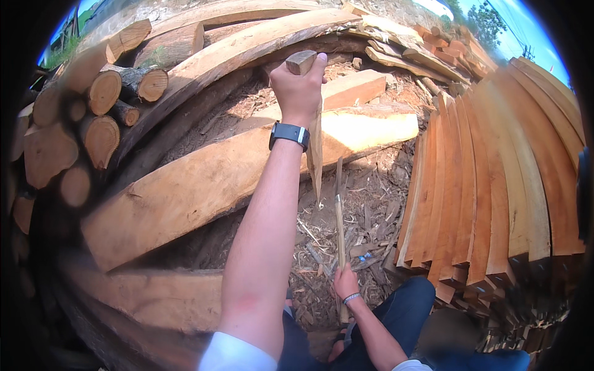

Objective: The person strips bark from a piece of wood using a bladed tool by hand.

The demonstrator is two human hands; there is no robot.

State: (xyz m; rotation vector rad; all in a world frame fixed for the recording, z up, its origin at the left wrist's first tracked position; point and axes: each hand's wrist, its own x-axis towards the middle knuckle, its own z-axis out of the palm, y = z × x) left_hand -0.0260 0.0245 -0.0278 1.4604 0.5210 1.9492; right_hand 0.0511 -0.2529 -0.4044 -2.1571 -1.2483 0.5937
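My left hand (297,93), with a dark watch on its wrist, is stretched far forward. It is closed around the thick upper part of a wooden stake (315,157), whose blunt end sticks out above the fist. The stake narrows downward to a point just above the chip-covered ground. Nearer to me and to the right, my right hand (346,282), wearing a bracelet, grips a long thin wooden stick (340,232). The stick stands nearly upright, its thin end up beside the stake's point; the two look apart.
A heavy sawn beam (185,191) crosses from left to centre, with another beam (167,300) nearer. Cut logs (102,139) are piled at left. Stacked boards (482,179) lean along the right. Wood chips (365,210) cover the ground by my knee (414,297).
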